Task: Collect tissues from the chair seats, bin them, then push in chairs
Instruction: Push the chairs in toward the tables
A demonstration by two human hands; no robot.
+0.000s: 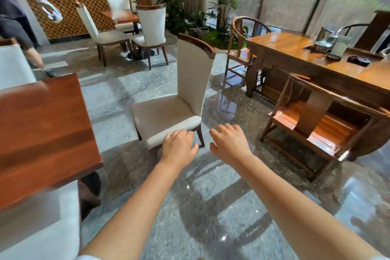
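Both hands, left (179,146) and right (230,143), reach out loose and holding nothing toward a white padded chair (168,116) that looks sturdy and fairly heavy, best gripped by its wooden top rail.

One head-worn view looks forward and down across the floor (211,207). A white chair (168,116) stands near, just ahead.

No legible text, perhaps lost to blur
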